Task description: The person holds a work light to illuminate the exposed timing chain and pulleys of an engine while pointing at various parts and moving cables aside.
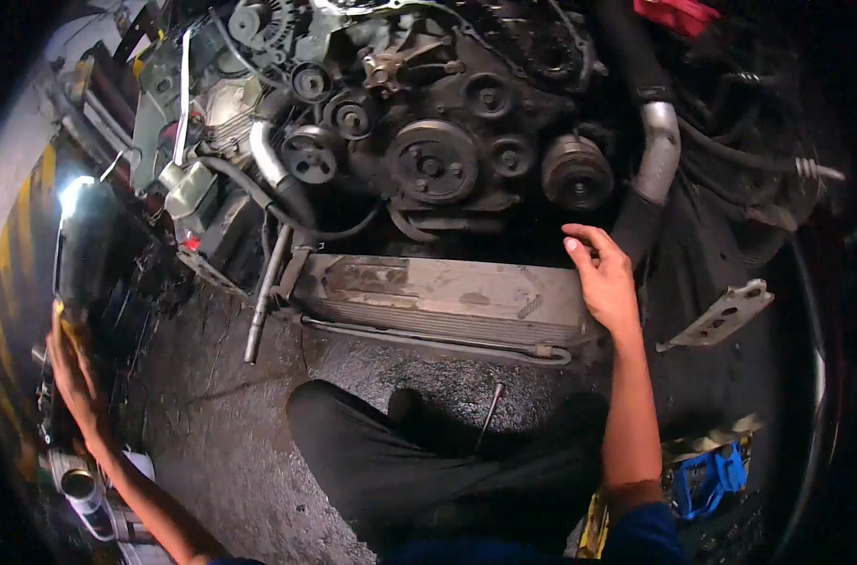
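At the far left, my left hand reaches up with its fingers stretched out, against or just beside the yellowish lower part of a lit work lamp. I cannot tell whether they touch it. My right hand hovers by the right end of a dusty finned radiator, fingers loosely bent, thumb apart, nothing between them. Beyond the radiator is the front of an engine with a large crank pulley, several smaller pulleys and a ribbed pulley at the right.
A long-handled tool lies between my legs on the dark, wet-looking floor. A metal pipe slants down left of the radiator. At the right are a perforated metal bracket and a blue plastic piece. A silver cylindrical part sits lower left.
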The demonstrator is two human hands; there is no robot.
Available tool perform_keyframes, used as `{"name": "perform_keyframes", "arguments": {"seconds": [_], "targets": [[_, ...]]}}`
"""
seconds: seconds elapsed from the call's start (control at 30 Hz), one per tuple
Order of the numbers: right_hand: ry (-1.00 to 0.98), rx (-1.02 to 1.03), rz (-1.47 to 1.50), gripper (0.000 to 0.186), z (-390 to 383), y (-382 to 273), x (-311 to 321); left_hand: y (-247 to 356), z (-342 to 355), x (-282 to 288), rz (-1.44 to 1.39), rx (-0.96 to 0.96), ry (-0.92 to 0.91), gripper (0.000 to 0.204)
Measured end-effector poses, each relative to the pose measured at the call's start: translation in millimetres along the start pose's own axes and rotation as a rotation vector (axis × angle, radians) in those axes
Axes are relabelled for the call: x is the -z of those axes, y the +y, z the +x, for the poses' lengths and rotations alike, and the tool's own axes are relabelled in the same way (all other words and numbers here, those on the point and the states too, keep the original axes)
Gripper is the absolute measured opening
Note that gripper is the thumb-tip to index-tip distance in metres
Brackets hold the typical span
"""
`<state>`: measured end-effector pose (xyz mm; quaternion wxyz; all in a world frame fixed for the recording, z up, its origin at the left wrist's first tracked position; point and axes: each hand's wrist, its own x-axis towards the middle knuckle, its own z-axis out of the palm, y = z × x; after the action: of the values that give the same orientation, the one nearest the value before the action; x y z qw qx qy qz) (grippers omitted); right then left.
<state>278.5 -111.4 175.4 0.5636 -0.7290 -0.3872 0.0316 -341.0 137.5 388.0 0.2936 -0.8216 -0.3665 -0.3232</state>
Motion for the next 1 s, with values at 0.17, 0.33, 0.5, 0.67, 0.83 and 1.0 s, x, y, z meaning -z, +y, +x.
{"name": "perform_keyframes", "arguments": {"seconds": [0.17,0.33,0.5,0.67,0.83,1.0], "targets": [[-0.152,0.098,-0.044,0.028,8,-14,6,45,-38,-91,-0.658,0.288,-0.104,0.052],[-0.181,0.184,-0.165,0.028,21,-24,21,194,15,-136,-1.144,0.324,-0.232,0.056],[-0.077,0.228,-0.278,0.033,47,-20,23,301,56,-147,-1.379,0.211,-0.313,0.056],[0.049,0.298,-0.344,0.041,91,-13,14,352,51,-142,-1.422,0.125,-0.305,0.055],[0.154,0.244,-0.421,0.061,121,-19,2,352,21,-163,-1.515,0.188,-0.334,0.057],[0.133,0.121,-0.539,0.072,140,-22,11,359,24,-159,-1.680,0.234,-0.361,0.060]]}}
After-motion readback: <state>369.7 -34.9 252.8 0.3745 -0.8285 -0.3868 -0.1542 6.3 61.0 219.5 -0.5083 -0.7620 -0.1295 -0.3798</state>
